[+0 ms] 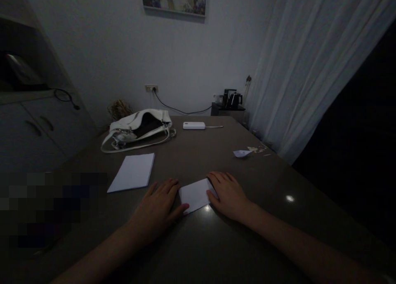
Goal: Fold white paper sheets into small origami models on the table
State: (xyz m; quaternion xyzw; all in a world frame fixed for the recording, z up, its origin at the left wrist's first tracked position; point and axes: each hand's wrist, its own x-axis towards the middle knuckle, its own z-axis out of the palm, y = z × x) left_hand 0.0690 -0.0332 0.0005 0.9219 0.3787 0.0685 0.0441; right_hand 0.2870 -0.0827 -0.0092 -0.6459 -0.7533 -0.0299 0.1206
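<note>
Left grip and right grip spread, touching opposite ends of white paper: small, plain, oblong.

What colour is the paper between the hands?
The paper is plain white, no pattern visible; best seen in the head view.

Beyond the grip I see a slouched white handbag with metal rings leftward, a white oblong power bank straight ahead, a black kettle farther right.
</note>
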